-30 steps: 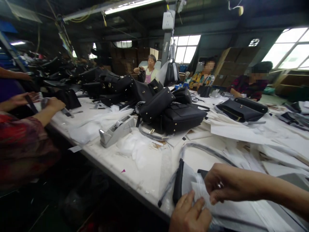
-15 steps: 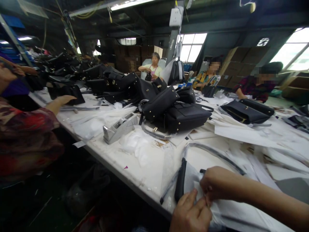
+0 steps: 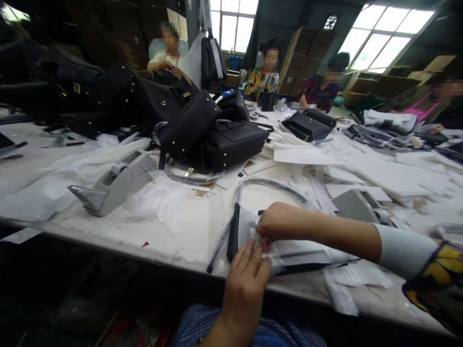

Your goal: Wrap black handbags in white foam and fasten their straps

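A black handbag point(image 3: 233, 236) lies at the table's front edge, mostly covered by white tissue paper point(image 3: 248, 222) and clear plastic. Its handle point(image 3: 269, 181), wrapped in plastic, arches away from me on the tabletop. My left hand point(image 3: 248, 279) rests on the paper with its fingers stretched out. Just beyond those fingertips my right hand point(image 3: 277, 221) is closed, pinching the paper, though its fingertips are partly hidden. A dark strap end point(image 3: 261, 212) shows beside my right knuckles.
Black bags point(image 3: 235, 142) are heaped beyond my hands. A grey tape dispenser point(image 3: 115, 183) stands at left, another grey dispenser point(image 3: 361, 205) behind my right forearm. White sheets point(image 3: 390, 173) cover the right side. Several people sit across the table point(image 3: 173, 241).
The view has swung right and down, so the co-worker at the left is out of frame and more of the table's right side shows. Both hands stay at the same spot on the bag.
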Demonstrator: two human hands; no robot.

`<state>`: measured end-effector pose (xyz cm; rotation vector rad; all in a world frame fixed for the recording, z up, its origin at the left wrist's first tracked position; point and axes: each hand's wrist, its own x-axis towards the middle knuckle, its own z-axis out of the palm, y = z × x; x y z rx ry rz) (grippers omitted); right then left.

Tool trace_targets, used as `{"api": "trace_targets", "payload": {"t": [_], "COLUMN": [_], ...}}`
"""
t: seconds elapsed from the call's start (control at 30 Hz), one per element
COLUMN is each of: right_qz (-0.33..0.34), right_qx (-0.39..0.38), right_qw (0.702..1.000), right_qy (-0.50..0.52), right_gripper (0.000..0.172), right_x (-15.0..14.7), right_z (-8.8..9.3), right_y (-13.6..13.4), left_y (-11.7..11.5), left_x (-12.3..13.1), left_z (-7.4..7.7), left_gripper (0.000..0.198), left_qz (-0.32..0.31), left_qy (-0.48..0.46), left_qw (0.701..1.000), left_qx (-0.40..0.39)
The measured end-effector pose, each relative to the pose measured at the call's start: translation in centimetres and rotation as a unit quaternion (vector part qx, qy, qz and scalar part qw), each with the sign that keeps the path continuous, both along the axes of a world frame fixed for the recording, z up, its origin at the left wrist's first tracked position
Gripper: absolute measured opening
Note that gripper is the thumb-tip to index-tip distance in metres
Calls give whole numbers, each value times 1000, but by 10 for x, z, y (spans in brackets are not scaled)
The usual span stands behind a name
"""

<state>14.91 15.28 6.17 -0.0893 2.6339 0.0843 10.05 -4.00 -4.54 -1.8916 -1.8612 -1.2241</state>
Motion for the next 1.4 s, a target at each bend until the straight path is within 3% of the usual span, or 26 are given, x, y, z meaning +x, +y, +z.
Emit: {"api": "trace_targets", "payload": {"t": [0.2, 0.37, 0.63, 0.83, 0.97, 1.07, 1.17, 1.33, 1.4], "right_qz": [1, 3, -11, -82, -186, -247, -271, -294, -322], "right_qx": [-21, -3, 6, -44, -143, -140, -129, -226, -232], "right_qw": [1000, 1000, 1000, 994, 971, 955, 941, 899, 884], "right_qy": [5, 19, 18, 52, 42, 92, 153, 234, 247], "right_gripper": [31, 22, 37, 49, 39, 22, 20, 36, 34], "right_x": [-2, -2, -17, -22, -27, -24, -7, 28, 35], "right_z": [-3, -4, -2, -14, -31, -36, -33, -26, -26], "right_y": [4, 4, 11, 48, 79, 90, 80, 48, 45], "left_y": [-1, -2, -2, 1, 2, 2, 2, 4, 3], "left_x": [-3, -7, -7, -6, -6, -7, -8, -9, -10], "left_z": [-4, -4, -2, -2, 0, 0, -2, -4, -4], "left_gripper": [21, 23, 27, 24, 23, 25, 28, 26, 26], "left_qz": [13, -46, -49, -37, -31, -28, -24, -30, -32], "left_qy": [-7, -1, 2, -6, -6, 3, 10, 17, 18], "left_qw": [998, 998, 998, 999, 999, 998, 997, 997, 997], "left_qx": [58, 33, 26, 30, 37, 53, 66, 71, 71]}}
